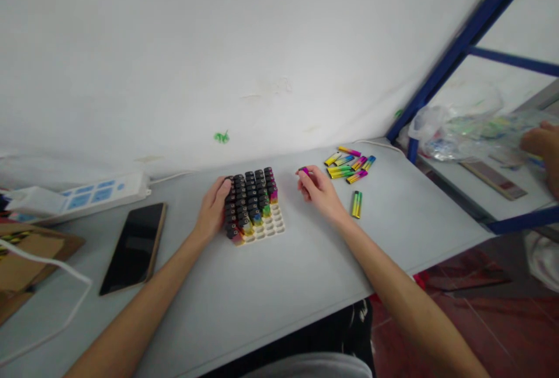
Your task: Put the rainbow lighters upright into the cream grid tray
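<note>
A pale tray (271, 228) with rows of holes stands on the grey table, its back and left part filled with black-topped lighters (250, 194). Around the tray's left side rests my left hand (213, 206), fingers closed on its edge and the lighters there. My right hand (318, 190), to the right of the tray and apart from it, pinches a small purple piece (304, 170) that looks like a lighter casing. Several shiny multicoloured casings (343, 171) lie in a loose pile beyond this hand. One green and yellow casing (357, 204) lies separately, nearer the front.
A dark phone (134, 245) lies at the left, near a white power strip (100, 191) and a cardboard box (30, 261). The wall (262, 63) is behind. At the right stand a blue frame (437, 84), plastic bags (471, 130) and another person's hand (544, 148).
</note>
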The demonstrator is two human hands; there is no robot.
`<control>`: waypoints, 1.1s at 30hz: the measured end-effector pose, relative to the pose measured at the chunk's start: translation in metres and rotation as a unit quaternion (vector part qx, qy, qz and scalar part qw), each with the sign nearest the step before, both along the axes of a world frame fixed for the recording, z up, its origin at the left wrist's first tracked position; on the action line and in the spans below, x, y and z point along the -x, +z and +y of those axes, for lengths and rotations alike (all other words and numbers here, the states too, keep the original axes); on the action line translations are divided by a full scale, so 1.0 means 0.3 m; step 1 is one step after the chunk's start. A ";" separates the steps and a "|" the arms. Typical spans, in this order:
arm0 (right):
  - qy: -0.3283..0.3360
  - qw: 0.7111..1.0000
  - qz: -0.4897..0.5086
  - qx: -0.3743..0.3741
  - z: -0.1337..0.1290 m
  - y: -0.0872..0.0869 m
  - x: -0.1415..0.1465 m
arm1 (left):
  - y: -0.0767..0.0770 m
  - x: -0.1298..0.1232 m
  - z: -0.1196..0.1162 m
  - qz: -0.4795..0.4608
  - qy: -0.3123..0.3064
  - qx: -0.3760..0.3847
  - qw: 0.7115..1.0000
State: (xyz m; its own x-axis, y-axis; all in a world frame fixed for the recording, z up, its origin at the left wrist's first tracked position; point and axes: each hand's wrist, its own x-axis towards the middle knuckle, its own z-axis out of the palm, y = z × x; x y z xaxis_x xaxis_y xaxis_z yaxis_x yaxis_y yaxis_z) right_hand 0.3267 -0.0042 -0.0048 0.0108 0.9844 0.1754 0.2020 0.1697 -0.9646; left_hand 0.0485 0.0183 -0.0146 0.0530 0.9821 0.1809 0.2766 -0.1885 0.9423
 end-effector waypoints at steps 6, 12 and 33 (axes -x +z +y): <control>-0.113 0.925 -0.339 -0.126 0.020 0.001 -0.166 | -0.006 0.005 0.006 0.007 -0.002 -0.009 1.000; -0.127 0.908 -0.398 -0.031 0.019 -0.025 -0.292 | -0.011 0.006 0.009 0.004 -0.003 -0.006 1.000; -0.283 0.860 -0.421 -0.057 0.283 0.028 -0.625 | -0.009 0.009 0.024 0.048 0.006 -0.010 0.999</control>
